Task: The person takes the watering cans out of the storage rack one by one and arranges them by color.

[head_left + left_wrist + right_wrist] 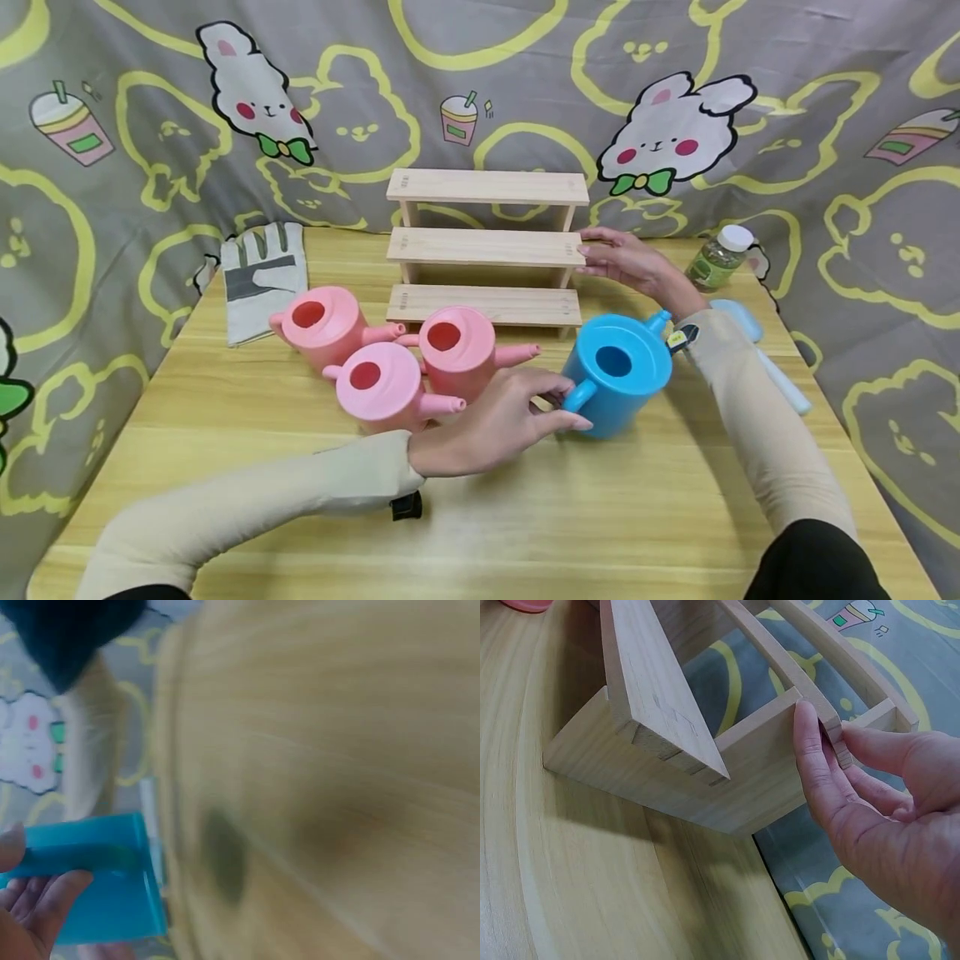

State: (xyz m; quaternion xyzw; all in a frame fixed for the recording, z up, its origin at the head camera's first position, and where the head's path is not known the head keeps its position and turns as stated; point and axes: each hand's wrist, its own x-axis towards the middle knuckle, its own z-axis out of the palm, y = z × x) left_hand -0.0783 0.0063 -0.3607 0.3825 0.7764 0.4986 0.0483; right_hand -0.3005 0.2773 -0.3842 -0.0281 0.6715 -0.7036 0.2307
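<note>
My left hand (491,421) grips the handle of a blue watering can (626,400). In the left wrist view its thumb and fingers close round the handle of the blue can (112,907). At the back, my right hand (630,262) holds the right end of the middle board of a three-step wooden shelf (483,247). The right wrist view shows the thumb and fingers pinching that board's end (840,746). Left of the blue can stand a light pink watering can (382,387) and two darker pink watering cans (465,367), (322,329).
A grey and white work glove (262,292) lies at the back left. To the right are a white-capped jar (716,258) and a pale blue tool (780,379) partly behind my right arm. A patterned curtain (525,83) hangs behind the wooden table (525,533).
</note>
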